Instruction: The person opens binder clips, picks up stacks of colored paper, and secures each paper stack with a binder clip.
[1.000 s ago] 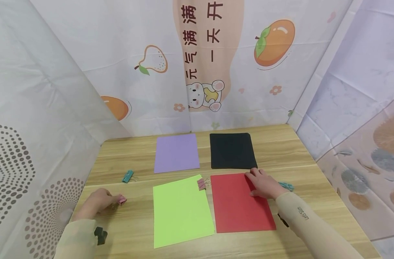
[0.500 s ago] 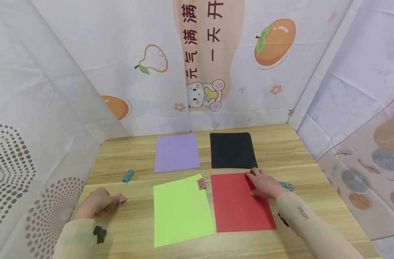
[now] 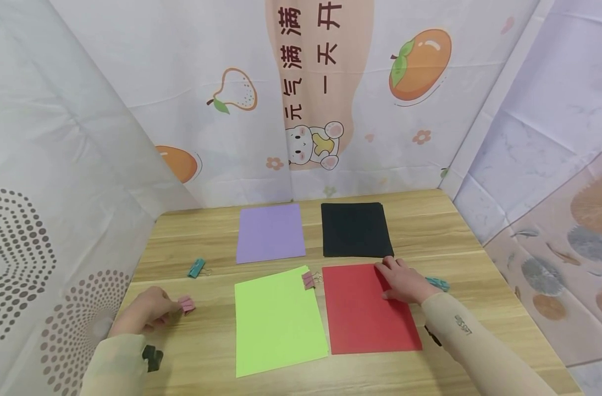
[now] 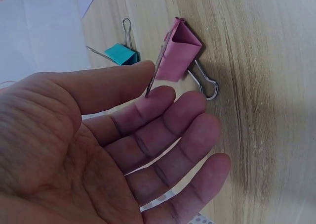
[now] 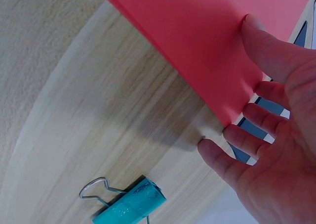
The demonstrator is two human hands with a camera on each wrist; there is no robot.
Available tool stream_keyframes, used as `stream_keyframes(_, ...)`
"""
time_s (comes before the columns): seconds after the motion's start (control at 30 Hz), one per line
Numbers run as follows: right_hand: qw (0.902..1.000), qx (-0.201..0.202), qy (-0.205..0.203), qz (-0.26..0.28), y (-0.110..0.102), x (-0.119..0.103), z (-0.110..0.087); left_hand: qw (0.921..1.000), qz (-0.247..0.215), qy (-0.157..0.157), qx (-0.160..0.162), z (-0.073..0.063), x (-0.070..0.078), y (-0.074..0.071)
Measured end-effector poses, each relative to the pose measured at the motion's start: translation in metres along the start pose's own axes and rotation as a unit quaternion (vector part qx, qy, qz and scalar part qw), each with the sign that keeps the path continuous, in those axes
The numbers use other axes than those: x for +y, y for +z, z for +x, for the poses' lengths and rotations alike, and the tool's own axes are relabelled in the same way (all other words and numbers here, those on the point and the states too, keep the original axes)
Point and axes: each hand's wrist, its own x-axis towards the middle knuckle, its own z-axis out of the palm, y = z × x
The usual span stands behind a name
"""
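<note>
A printed cloth (image 3: 330, 99) with fruit drawings and Chinese characters hangs behind a wood-grain tabletop (image 3: 206, 346), with more cloth along both sides. A person's cream sleeves (image 3: 479, 341) reach in from the near edge, the right one bearing small lettering.

Lime-green paper (image 3: 280, 324) lies near the middle of the tabletop, with the red paper (image 3: 362, 313) just to its right, a narrow gap between them. Farther back are the smaller purple paper (image 3: 271, 234), behind the lime, and the black paper (image 3: 356, 230), behind the red.

The right hand (image 3: 404, 281) rests at the far right corner of the red paper, its fingers spread and nearly straight, the thumb on the red surface and the other fingertips around the corner. The left hand (image 3: 149, 309), at the left of the tabletop, pinches one wire handle of a pink binder clip (image 4: 178, 53) between thumb and index finger, the other fingers loosely bent.

A second pink binder clip (image 3: 308, 280) sits over the lime paper's far right corner, handles pointing toward the red. One teal binder clip (image 3: 196, 268) lies just beyond the left hand; another teal clip (image 5: 131, 204) lies beside the right wrist.
</note>
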Motion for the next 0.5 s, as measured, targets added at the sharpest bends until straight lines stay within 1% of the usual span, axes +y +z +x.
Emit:
stream_keyframes(0.3, 0.9999, -0.003, 0.006, 0.008, 0.0007, 0.0004, 0.0, 0.9999, 0.001, 0.01, 0.0, -0.0027, 0.0061, 0.0005)
stream_keyframes(0.5, 0.9999, -0.005, 0.01, 0.009, 0.0019, 0.0009, 0.0006, 1.0, -0.007, 0.005, -0.003, -0.0013, 0.0057, 0.0015)
